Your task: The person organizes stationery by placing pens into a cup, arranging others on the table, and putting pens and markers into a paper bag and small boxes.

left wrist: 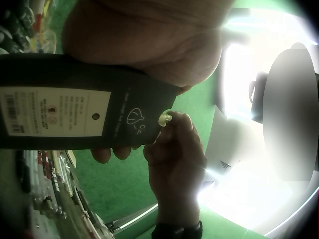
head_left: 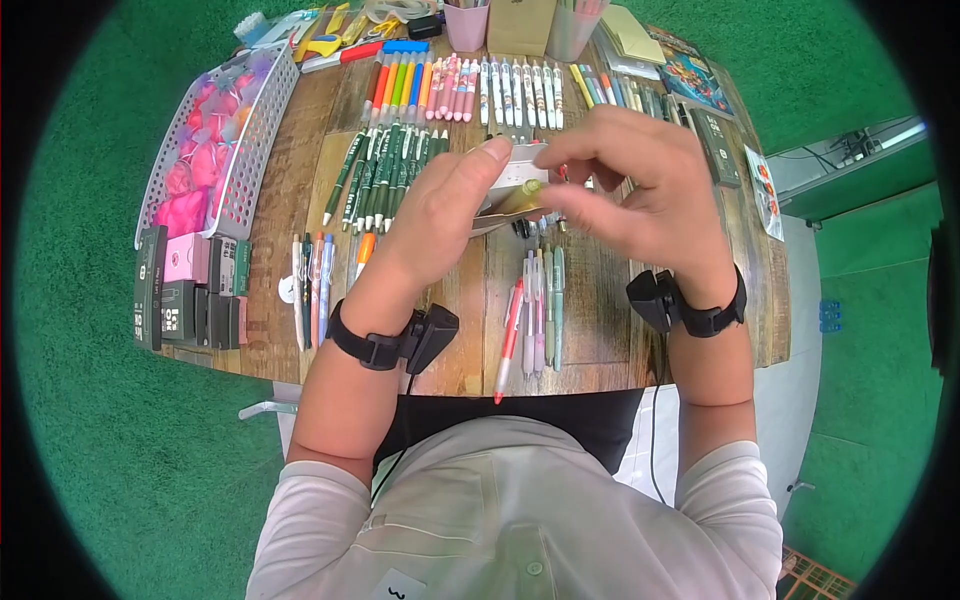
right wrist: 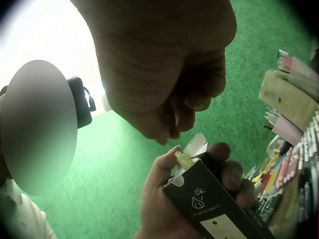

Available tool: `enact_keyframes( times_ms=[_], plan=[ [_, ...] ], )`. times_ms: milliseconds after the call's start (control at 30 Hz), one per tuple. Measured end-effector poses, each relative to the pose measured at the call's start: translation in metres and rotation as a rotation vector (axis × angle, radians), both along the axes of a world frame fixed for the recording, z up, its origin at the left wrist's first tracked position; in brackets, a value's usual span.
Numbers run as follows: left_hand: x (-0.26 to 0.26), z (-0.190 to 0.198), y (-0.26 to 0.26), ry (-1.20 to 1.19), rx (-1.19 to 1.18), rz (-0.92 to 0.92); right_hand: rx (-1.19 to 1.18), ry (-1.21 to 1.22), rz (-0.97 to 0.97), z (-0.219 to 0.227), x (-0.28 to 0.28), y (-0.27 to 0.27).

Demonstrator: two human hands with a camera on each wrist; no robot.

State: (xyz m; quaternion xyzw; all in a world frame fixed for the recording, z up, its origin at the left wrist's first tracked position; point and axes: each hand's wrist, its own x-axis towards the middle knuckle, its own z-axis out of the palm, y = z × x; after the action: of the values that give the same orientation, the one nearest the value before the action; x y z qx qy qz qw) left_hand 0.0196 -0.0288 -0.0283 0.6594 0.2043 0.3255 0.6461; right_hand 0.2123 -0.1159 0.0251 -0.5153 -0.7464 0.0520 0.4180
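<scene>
My left hand (head_left: 435, 215) holds a dark box (left wrist: 119, 109), its fingers and thumb around the sides. White print and a label mark the box's face, and its end flap stands up in the right wrist view. From that end a small yellowish, translucent piece (right wrist: 185, 160) sticks out. Close by is my right hand (head_left: 655, 200), fingers bent and thumb apart from the index finger. In the right wrist view a small gap separates its fingertips from the piece; in the left wrist view they overlap it.
Rows of green pens (head_left: 375, 180), markers and white pens lie on the wooden table (head_left: 270, 300). A white basket (head_left: 250, 160) with pink packets and several small boxes (head_left: 190, 300) stand at left. Pen cups (head_left: 467, 28) stand at the back. Loose pens lie near the front edge.
</scene>
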Motion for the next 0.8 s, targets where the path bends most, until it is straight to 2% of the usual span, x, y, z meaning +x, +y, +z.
enact_keyframes(
  times_ms=[67,167,267,367,500,667,733,800],
  plan=[
    [0.0,-0.001,0.002,0.019,0.043,0.016,0.008,-0.146,0.056,-0.002,-0.002,0.003],
    [0.0,-0.005,0.005,0.015,0.062,0.008,0.0,-0.147,0.05,-0.008,-0.005,0.005],
    [-0.001,-0.006,0.005,0.02,0.046,-0.009,-0.047,-0.009,0.046,-0.004,-0.007,0.002],
    [-0.001,-0.005,0.003,0.008,0.151,0.044,-0.055,-0.002,0.069,-0.005,-0.007,0.002],
    [0.0,-0.004,0.005,0.013,0.094,0.02,-0.008,-0.067,0.121,-0.008,-0.007,0.005],
    [0.002,-0.01,0.006,0.019,0.029,0.001,-0.097,-0.052,0.123,0.005,0.001,-0.002],
    [0.006,-0.015,0.008,-0.042,-0.101,-0.065,-0.088,-0.054,0.111,0.007,0.006,-0.003],
    [0.003,-0.015,0.012,-0.005,-0.064,-0.11,-0.078,-0.057,0.101,0.009,0.008,-0.005]
  ],
)
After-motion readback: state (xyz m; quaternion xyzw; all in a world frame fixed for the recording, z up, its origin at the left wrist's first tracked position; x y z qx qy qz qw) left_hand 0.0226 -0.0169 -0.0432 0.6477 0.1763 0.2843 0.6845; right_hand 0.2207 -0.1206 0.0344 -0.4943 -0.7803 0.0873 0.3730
